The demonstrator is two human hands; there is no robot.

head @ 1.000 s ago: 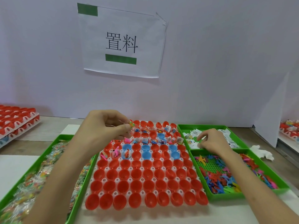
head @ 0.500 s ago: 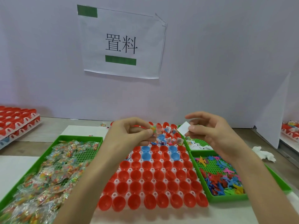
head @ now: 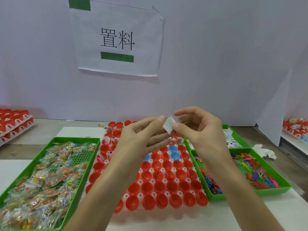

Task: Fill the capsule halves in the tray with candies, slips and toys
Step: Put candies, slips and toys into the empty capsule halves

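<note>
A white tray (head: 150, 170) of red and a few blue capsule halves lies in the middle of the table; its far rows hold candies, slips and toys, its near rows are bare cups. Both hands hover above its far half. My right hand (head: 201, 130) pinches a small white paper slip (head: 169, 125) between thumb and forefinger. My left hand (head: 141, 135) meets it there, fingertips touching the slip's left edge; a small candy seems pinched in them, mostly hidden.
A green tray of wrapped candies (head: 50, 177) sits at the left. At the right stand a green tray of slips (head: 233, 139) and a green tray of coloured plastic toys (head: 246, 172). Stacked capsule trays (head: 15, 124) lie far left and far right. A crumpled tissue (head: 265, 151) lies at the right.
My right hand left the slip tray with a slip and rose toward the middle. My left hand moved right, and the two hands have come together above the capsule tray.
</note>
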